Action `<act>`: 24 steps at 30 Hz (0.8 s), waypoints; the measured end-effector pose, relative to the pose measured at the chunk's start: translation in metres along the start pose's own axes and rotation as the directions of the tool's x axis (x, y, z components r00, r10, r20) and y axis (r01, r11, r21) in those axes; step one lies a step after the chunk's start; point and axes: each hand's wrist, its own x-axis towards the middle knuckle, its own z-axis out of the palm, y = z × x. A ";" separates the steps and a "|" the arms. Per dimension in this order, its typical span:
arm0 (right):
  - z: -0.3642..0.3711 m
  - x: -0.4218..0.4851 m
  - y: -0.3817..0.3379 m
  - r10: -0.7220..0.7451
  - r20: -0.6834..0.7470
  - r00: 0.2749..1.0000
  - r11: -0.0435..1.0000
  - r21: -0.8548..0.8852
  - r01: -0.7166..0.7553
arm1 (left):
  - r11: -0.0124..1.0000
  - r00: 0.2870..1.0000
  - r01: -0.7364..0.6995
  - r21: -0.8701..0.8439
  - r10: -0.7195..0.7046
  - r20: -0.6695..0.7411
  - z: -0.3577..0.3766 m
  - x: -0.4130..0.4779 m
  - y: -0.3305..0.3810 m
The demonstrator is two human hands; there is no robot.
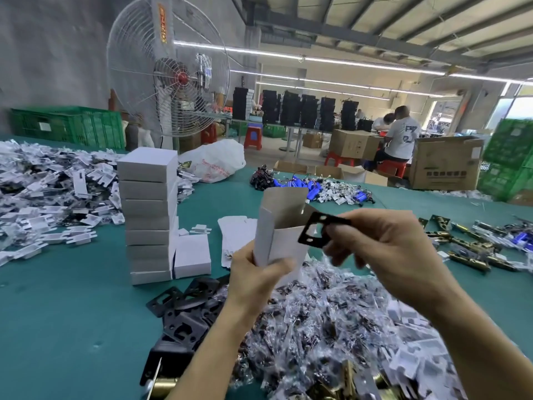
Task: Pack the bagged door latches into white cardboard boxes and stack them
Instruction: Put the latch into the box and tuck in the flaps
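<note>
You grip an open white box (277,238) upright in your left hand (256,272) above the heap of bagged latches (331,313), while your right hand (383,249) pinches a black plate (315,230) at its mouth. A stack of closed boxes (148,209) stands to the left on the green table (72,313). Beyond, a pedestal fan (168,73) and seated workers (401,137) fill the workshop. Motion blurs your right fingers; red print on the plastic bag (213,161) is unreadable.

one head-worn wide-angle view, facing forward and down, close over the green table (72,313)
</note>
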 end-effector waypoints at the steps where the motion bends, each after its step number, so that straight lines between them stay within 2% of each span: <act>1: -0.006 -0.002 0.002 -0.025 -0.064 0.998 0.997 -0.068 0.021 | 1.000 0.999 -0.031 -0.001 0.031 0.007 -0.002 -0.002 -0.001; 4: -0.016 -0.003 0.007 -0.107 -0.162 0.981 0.949 -0.311 0.052 | 0.997 0.997 -0.056 0.049 0.054 0.046 -0.001 -0.004 -0.003; 8: -0.012 -0.003 0.007 -0.121 -0.115 0.986 0.876 -0.480 0.051 | 0.988 0.993 -0.088 0.123 0.078 0.089 0.000 -0.003 -0.010; 12: -0.003 -0.005 0.009 -0.170 -0.024 0.985 0.784 -0.608 0.120 | 0.976 0.982 -0.142 0.164 0.118 0.149 0.001 -0.003 -0.013; 17: 0.003 0.005 0.006 -0.133 0.058 0.989 0.686 -0.715 0.134 | 0.981 0.972 -0.107 0.163 0.069 0.224 0.001 -0.002 -0.016; 21: 0.003 0.011 0.003 -0.148 0.037 0.988 0.737 -0.662 0.135 | 0.988 0.957 -0.086 0.128 0.046 0.285 0.001 -0.004 -0.015; 24: 0.002 0.013 0.004 -0.132 0.035 0.991 0.730 -0.673 0.121 | 0.991 0.956 -0.062 0.121 0.024 0.294 0.000 -0.004 -0.014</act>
